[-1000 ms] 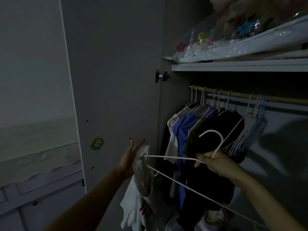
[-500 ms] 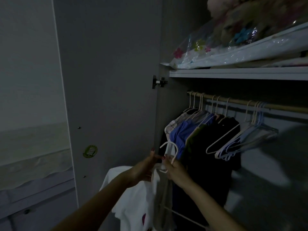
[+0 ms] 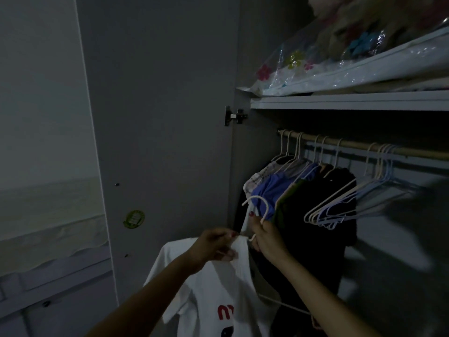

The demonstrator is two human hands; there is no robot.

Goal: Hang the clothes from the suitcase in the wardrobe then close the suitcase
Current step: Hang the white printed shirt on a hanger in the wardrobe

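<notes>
At the open wardrobe, the right hand [image 3: 264, 237] gripped the neck of a white hanger [image 3: 257, 207] while the left hand [image 3: 213, 244] pinched the collar of a white T-shirt [image 3: 218, 295], half draped below the rail [image 3: 359, 145]. The job would go best by seating both shoulders squarely on the hanger first, then lifting the hook into the gap between the hung clothes [image 3: 303, 190] and the empty hangers [image 3: 352, 203]. The suitcase was out of view.

a dim home bedroom: an open wardrobe [image 3: 243, 166] with a wooden rail [image 3: 364, 145] of hung clothes [image 3: 303, 190], spare hangers [image 3: 345, 205], and bagged bedding [image 3: 352, 57] on its shelf [image 3: 340, 102].
</notes>
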